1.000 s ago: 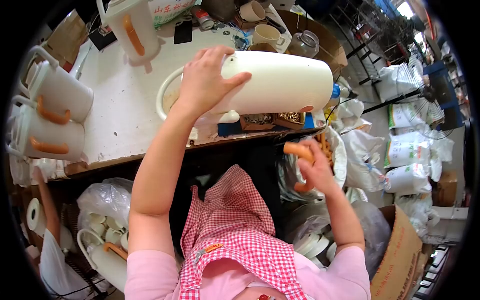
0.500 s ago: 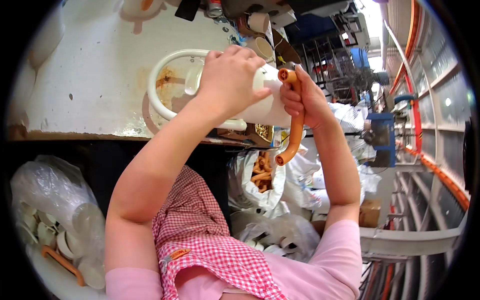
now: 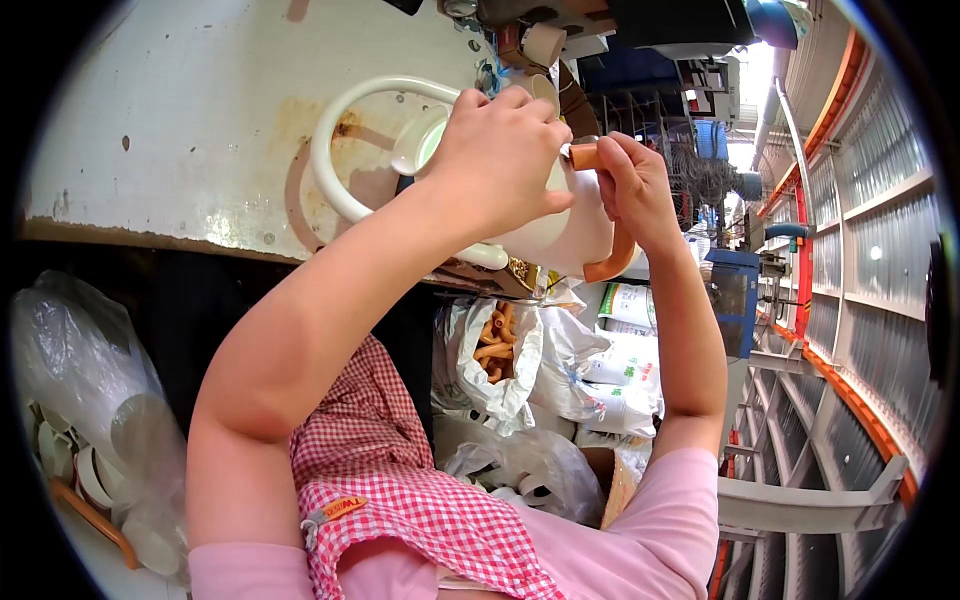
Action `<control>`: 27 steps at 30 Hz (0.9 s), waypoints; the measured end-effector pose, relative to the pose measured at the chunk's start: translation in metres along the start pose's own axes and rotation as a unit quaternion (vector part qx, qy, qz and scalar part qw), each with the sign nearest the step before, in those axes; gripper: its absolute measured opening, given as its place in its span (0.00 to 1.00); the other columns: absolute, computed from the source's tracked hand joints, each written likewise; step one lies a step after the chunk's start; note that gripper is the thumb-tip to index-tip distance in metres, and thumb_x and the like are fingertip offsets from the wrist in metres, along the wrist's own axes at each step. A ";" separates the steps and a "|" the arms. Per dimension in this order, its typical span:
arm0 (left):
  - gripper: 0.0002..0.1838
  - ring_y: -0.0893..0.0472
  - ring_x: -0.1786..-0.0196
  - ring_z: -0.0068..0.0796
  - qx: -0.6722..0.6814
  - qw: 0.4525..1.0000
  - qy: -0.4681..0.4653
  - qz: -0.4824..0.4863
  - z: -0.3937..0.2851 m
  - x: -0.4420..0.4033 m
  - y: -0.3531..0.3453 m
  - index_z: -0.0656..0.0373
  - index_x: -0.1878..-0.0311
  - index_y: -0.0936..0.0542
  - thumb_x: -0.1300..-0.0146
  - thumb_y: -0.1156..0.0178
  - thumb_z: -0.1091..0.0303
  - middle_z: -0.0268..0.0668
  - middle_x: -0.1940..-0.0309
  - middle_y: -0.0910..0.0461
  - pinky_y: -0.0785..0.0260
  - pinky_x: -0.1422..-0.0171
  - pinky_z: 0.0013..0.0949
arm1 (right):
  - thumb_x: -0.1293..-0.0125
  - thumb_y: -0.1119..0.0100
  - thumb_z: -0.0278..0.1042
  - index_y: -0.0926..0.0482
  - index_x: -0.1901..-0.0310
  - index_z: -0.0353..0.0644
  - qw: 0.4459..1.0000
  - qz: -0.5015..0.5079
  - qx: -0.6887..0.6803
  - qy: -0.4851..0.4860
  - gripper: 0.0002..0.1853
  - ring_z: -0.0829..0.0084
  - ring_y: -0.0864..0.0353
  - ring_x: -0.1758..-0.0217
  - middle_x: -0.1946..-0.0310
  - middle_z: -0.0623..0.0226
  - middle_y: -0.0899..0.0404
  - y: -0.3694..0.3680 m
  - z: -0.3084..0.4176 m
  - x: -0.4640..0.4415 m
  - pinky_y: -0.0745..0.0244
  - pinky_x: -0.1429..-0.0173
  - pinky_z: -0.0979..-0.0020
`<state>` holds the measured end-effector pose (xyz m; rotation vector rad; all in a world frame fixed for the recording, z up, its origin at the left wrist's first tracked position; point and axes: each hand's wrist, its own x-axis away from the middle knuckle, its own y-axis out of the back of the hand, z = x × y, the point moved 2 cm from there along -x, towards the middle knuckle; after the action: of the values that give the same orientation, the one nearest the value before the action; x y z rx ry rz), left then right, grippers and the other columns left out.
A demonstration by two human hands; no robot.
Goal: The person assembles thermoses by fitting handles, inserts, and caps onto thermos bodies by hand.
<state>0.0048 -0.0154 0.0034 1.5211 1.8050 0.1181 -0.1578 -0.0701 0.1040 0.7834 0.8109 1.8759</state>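
My left hand [image 3: 500,160] lies over a white plastic vessel [image 3: 555,235], fingers curled across its upper side and thumb stretched out. From the vessel a thick white looped tube [image 3: 325,160] curves to the left, with a round white opening [image 3: 412,150] inside the loop. In my right hand [image 3: 640,195] is an orange curved handle [image 3: 612,265], gripped along its middle. The handle's upper end is right by the vessel near my left fingertips; whether it touches, I cannot tell. Its lower end lies against or just in front of the vessel's side.
A stained white table [image 3: 215,130] carries the work. Below its edge stands a white sack [image 3: 510,365] of orange handles. Clear plastic bags [image 3: 90,350] with white parts sit at lower left and below the sack. A blue machine [image 3: 732,300] stands at the right.
My right hand has turned the orange handle and brought its upper end to the vessel. The vessel's opening now shows more, and the whole view has shifted slightly.
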 end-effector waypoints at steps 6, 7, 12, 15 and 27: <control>0.28 0.24 0.37 0.31 -0.008 1.000 -0.010 0.018 0.001 0.000 0.000 0.53 0.45 0.16 0.47 0.28 0.49 0.32 0.48 0.19 0.36 0.34 0.44 | 0.22 0.46 0.46 0.23 0.68 0.40 1.000 -0.001 0.012 0.003 0.20 0.88 0.37 0.83 0.83 0.79 0.32 0.000 -0.002 0.000 0.39 0.81 0.79; 0.28 0.24 0.37 0.31 -0.013 1.000 -0.016 0.015 0.001 -0.001 0.000 0.53 0.45 0.16 0.47 0.28 0.48 0.32 0.48 0.18 0.36 0.34 0.44 | 0.23 0.46 0.46 0.23 0.68 0.39 0.999 -0.009 0.039 0.010 0.20 0.87 0.35 0.83 0.82 0.78 0.30 0.001 -0.002 -0.001 0.37 0.80 0.77; 0.29 0.25 0.36 0.32 -0.013 1.000 -0.019 0.022 -0.001 -0.001 0.002 0.53 0.45 0.16 0.47 0.28 0.48 0.33 0.48 0.19 0.37 0.33 0.45 | 0.25 0.42 0.45 0.22 0.67 0.37 0.963 -0.062 0.233 0.118 0.18 0.72 0.26 0.80 0.79 0.65 0.21 0.000 0.012 0.004 0.29 0.72 0.67; 0.29 0.26 0.35 0.32 -0.020 0.999 -0.025 0.020 -0.001 -0.002 0.004 0.53 0.44 0.17 0.47 0.28 0.48 0.32 0.46 0.19 0.38 0.32 0.45 | 0.29 0.38 0.44 0.21 0.65 0.38 0.931 -0.078 0.322 0.156 0.16 0.57 0.20 0.76 0.77 0.54 0.19 -0.004 0.030 0.006 0.25 0.68 0.65; 0.28 0.27 0.34 0.31 0.025 0.999 -0.047 -0.010 0.001 -0.001 -0.001 0.56 0.46 0.19 0.49 0.26 0.53 0.32 0.43 0.21 0.39 0.31 0.42 | 0.31 0.35 0.46 0.25 0.68 0.40 0.917 -0.032 0.362 0.166 0.17 0.57 0.15 0.72 0.72 0.64 0.13 -0.002 0.033 0.004 0.22 0.68 0.63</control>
<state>0.0053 -0.0169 0.0025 1.5174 1.7605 -0.0094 -0.1322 -0.0588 0.1220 0.8611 1.7838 1.6583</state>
